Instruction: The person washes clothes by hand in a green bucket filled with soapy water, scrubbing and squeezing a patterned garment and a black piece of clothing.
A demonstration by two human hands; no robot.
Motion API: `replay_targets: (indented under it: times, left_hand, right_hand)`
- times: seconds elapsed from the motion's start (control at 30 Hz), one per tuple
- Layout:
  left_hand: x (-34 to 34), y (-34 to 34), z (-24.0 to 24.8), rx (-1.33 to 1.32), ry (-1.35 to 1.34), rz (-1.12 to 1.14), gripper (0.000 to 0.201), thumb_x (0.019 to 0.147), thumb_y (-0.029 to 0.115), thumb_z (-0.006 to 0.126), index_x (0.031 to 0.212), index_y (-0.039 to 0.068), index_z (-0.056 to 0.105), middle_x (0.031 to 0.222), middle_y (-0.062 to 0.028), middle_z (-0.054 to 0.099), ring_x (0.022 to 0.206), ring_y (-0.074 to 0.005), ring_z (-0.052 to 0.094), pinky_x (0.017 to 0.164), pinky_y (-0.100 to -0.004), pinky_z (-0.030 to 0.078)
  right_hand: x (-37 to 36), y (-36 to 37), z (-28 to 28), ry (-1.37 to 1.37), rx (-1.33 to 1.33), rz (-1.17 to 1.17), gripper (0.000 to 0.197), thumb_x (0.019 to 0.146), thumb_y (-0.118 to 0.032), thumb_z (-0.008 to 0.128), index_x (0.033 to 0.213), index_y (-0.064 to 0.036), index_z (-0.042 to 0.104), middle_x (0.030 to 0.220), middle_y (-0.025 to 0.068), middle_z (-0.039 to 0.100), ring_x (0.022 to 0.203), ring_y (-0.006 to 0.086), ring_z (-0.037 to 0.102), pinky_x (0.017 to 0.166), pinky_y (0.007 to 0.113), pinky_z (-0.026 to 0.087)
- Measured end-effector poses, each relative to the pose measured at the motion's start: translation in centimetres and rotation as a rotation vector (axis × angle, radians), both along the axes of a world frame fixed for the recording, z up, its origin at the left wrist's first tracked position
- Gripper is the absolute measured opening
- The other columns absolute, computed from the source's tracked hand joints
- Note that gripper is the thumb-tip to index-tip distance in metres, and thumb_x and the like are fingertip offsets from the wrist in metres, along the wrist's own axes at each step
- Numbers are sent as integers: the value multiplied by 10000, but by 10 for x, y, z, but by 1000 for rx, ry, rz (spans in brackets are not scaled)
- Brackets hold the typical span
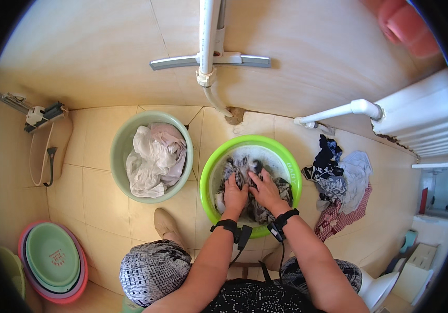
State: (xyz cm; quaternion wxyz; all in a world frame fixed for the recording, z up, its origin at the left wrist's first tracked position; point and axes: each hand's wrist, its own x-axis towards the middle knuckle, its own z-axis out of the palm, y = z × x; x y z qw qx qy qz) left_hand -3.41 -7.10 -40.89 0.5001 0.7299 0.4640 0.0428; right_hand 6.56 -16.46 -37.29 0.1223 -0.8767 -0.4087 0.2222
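Note:
A bright green basin (206, 206) stands on the floor before me, with wet, dark patterned laundry (258, 213) in foamy water (242, 152). My left hand (236, 195) presses down on the cloth, fingers extended and slightly apart. Close beside it, my right hand (266, 192) lies on the same laundry, its fingers spread and pointing forward. The tips of some fingers sink into the folds and are partly hidden. Black straps with small devices circle both my wrists.
To the left, a pale green basin (117, 175) holds white and pinkish clothes (153, 156). Dark, white and red-checked clothes (341, 180) lie on the tiles at right. Stacked basins (57, 255) stand at lower left. A white pipe (207, 36) runs down to a floor drain (236, 116).

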Motion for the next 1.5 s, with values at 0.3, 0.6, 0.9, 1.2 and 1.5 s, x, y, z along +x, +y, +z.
replay_targets:
  times: [0.3, 0.6, 0.9, 1.2, 1.5]
  left_hand:
    - [10, 33, 5, -709, -45, 475, 512, 878, 176, 613, 1331, 18, 432, 1102, -110, 613, 976, -228, 597, 813, -373, 495]
    - [13, 20, 17, -1287, -690, 656, 395, 937, 258, 551, 1260, 38, 495, 1165, -118, 602, 1046, -263, 589, 932, -420, 468]
    - [25, 26, 84, -1532, -873, 400, 329, 895, 268, 619, 1124, 35, 579, 1021, -94, 655, 909, -226, 638, 837, -371, 516]
    - [24, 27, 141, -1356, -853, 163, 262, 892, 261, 622, 1061, 60, 620, 903, -47, 630, 792, -159, 605, 734, -310, 520]
    - [22, 40, 148, -1308, -873, 167, 286, 908, 284, 593, 1079, 55, 603, 908, -83, 616, 817, -161, 590, 748, -313, 506]
  right_hand:
    - [53, -4, -30, 328, 42, -623, 475, 789, -94, 669, 1250, -95, 553, 1154, 148, 587, 1071, 275, 559, 910, 352, 448]
    - [11, 0, 76, 1357, 607, -791, 406, 733, -38, 543, 1136, -23, 585, 1022, 65, 620, 974, 168, 570, 924, 299, 437]
    - [4, -7, 169, 1243, 710, -548, 185, 816, -231, 597, 886, -63, 560, 832, -19, 525, 759, 61, 478, 706, 205, 388]
    - [-21, -10, 263, 766, 463, -109, 224, 844, -226, 606, 759, -24, 557, 736, 34, 577, 676, 105, 499, 682, 241, 410]
    - [-25, 10, 258, 913, 713, 24, 351, 854, -288, 617, 649, -33, 490, 600, 46, 534, 566, 173, 465, 706, 310, 394]
